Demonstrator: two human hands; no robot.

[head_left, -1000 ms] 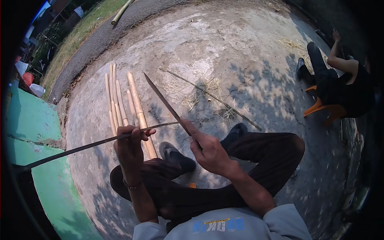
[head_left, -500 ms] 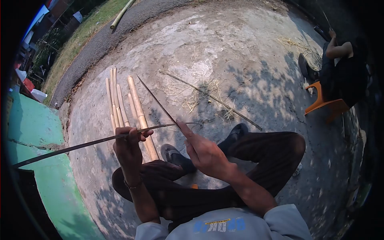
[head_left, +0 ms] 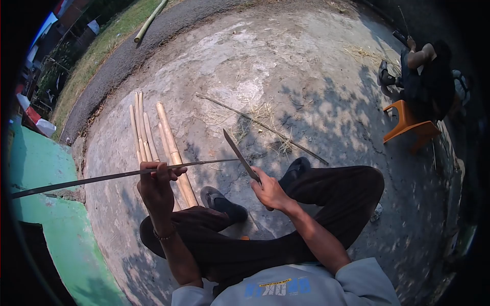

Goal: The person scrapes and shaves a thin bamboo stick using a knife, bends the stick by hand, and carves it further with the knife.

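My left hand (head_left: 157,189) is closed on a long, thin dark strip (head_left: 97,178), which runs from the far left edge to near the middle of the view. My right hand (head_left: 270,191) is wrapped round the handle of a knife (head_left: 237,152). The blade points up and to the left, and its edge lies close to the strip's right end; whether they touch I cannot tell. Several pale bamboo pieces (head_left: 170,137) lie on the ground behind my left hand. A thin stick (head_left: 260,123) and loose shavings (head_left: 240,133) lie beyond the knife.
At the upper right a person (head_left: 426,81) sits on an orange stool (head_left: 406,122), holding a thin stick. A green wall (head_left: 71,234) stands at the left. Another bamboo pole (head_left: 149,23) lies at the top left. My sandalled feet rest on the concrete ground (head_left: 326,56).
My right hand has moved right and slightly down with the knife, whose blade now stands steeper and farther right. My left hand has shifted slightly left with the strip. The other person's posture has changed.
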